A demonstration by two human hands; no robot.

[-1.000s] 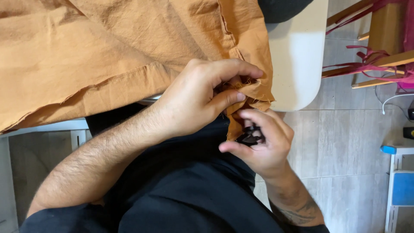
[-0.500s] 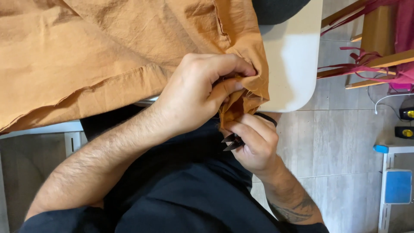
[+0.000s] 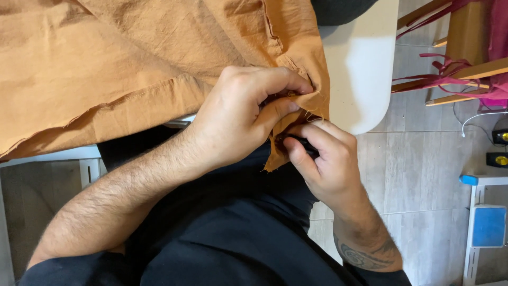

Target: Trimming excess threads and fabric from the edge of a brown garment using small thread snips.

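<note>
A large orange-brown cloth [image 3: 132, 63] lies spread over a white table [image 3: 360, 69] and hangs off its near edge. My left hand [image 3: 241, 114] pinches the frayed corner of the cloth at the table's edge. Just below it, my right hand [image 3: 325, 164] grips a small black tool [image 3: 302, 144], mostly hidden by its fingers, with the tip pressed against the pinched cloth. The two hands touch over my lap, which is covered in dark clothing.
A wooden frame [image 3: 465, 47] draped with pink and magenta fabric strips stands at the upper right. Grey floor tiles [image 3: 413, 175] lie to the right. A white stand with a blue panel [image 3: 487, 225] sits at the lower right, with small black devices beside it.
My right hand has risen with the black tool from below the cloth corner up to the pinched edge. My left hand has kept its grip on the cloth.
</note>
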